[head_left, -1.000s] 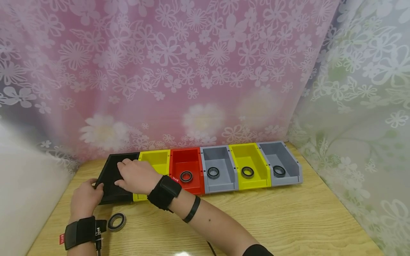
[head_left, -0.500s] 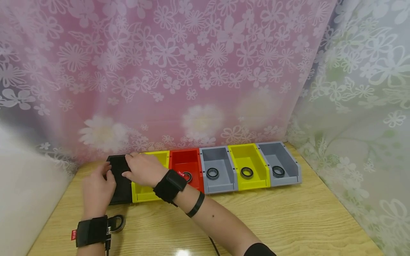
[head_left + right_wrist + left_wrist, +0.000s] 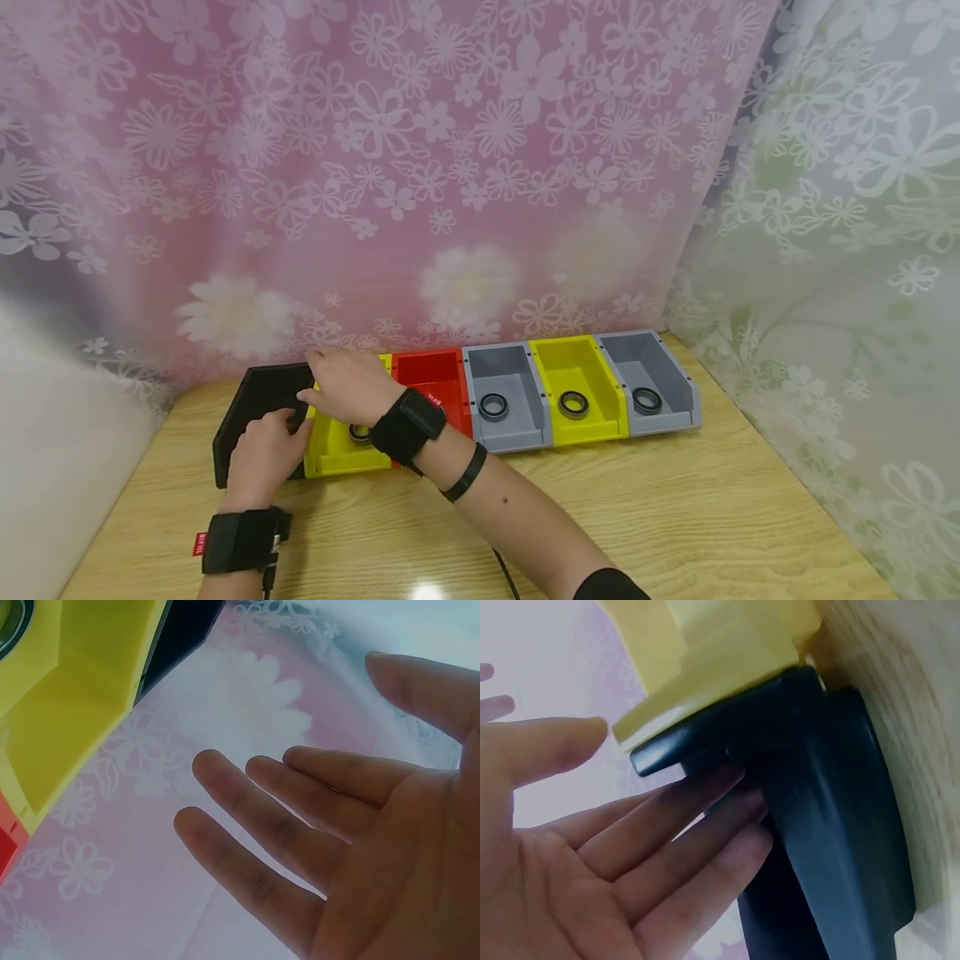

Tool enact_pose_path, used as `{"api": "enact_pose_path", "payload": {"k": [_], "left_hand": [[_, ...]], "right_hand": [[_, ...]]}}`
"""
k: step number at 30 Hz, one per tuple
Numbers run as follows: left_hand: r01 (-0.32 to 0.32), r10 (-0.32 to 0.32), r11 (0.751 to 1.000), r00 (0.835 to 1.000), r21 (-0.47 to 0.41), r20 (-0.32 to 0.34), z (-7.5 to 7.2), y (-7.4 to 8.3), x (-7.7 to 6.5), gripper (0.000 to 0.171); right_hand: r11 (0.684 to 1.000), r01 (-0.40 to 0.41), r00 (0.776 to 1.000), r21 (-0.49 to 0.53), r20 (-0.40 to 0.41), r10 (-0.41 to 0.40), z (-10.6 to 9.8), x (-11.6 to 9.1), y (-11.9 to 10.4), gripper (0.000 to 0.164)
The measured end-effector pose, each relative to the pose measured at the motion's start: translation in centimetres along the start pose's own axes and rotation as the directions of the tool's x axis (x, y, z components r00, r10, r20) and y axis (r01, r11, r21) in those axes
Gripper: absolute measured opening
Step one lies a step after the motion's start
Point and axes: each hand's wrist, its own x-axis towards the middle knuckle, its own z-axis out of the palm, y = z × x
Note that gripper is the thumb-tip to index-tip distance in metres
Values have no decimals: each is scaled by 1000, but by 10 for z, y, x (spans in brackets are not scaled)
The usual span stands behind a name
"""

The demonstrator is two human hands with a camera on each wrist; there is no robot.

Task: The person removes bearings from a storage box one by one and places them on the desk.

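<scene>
At the left end of a row of bins stands a black bin (image 3: 273,392). My left hand (image 3: 262,458) reaches over its right front part, fingers nearly straight. In the left wrist view its fingertips (image 3: 754,844) extend into the black bin, and the thumb comes close to the rim of the neighbouring yellow bin (image 3: 705,682). My right hand (image 3: 352,385) hovers over the back of that yellow bin. The right wrist view has its fingers (image 3: 225,787) spread, holding nothing. A bearing (image 3: 359,433) lies in the yellow bin, partly hidden by the right hand.
Rightward follow a red bin (image 3: 427,364), a grey bin (image 3: 517,437), another yellow bin (image 3: 592,429) and a grey bin (image 3: 667,422). Ring bearings lie in the last three; the red bin's is mostly hidden. A pink floral curtain (image 3: 450,167) hangs behind the wooden table (image 3: 637,517).
My left hand has moved right from the black bin's left wall towards its right side. The right hand has shifted right. The loose bearing on the table is now hidden near the left wrist.
</scene>
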Motion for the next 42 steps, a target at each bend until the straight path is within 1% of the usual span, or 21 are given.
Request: {"api": "enact_pose_path", "payload": {"k": [5,10,14,17,20,22,23,26,28,31,34,38,42], "left_hand": [[3,-3,1000,1000,30,19,3,1,-1,49],[-4,4,999,1000,51,2,6,1,0,48],[-2,2,999,1000,45,-5,8,1,1,47],[3,-3,999,1000,40,-3,8,1,2,46],[11,-11,999,1000,34,0,7,1,2,47],[12,-12,999,1000,32,-1,7,2,2,47],[10,-10,999,1000,30,-2,7,2,2,47],[6,-6,1000,1000,24,-1,7,2,2,46],[6,-6,1000,1000,21,0,8,2,2,45],[13,-13,1000,1000,18,0,9,1,1,45],[15,-15,1000,1000,24,-7,9,0,1,47],[24,-24,999,1000,27,-4,9,1,2,50],[26,-26,999,1000,26,0,8,1,2,50]], "right_hand": [[998,-18,1000,63,-9,18,0,0,4,59],[996,-29,999,89,-13,30,6,2,8,58],[995,-37,999,93,9,36,12,6,12,57],[992,-69,997,106,42,64,19,8,14,54],[988,-90,994,129,76,81,28,10,15,41],[988,-87,992,130,103,74,35,12,16,32],[988,-84,991,131,116,69,38,13,17,30],[991,-75,986,108,158,57,47,16,16,40],[992,-82,982,93,175,65,53,16,15,43],[994,-97,976,57,203,83,61,15,11,42],[994,-105,970,-11,221,104,67,13,6,40],[989,-119,961,-89,239,137,72,11,2,40],[980,-131,954,-146,249,165,76,11,-2,35]]}}
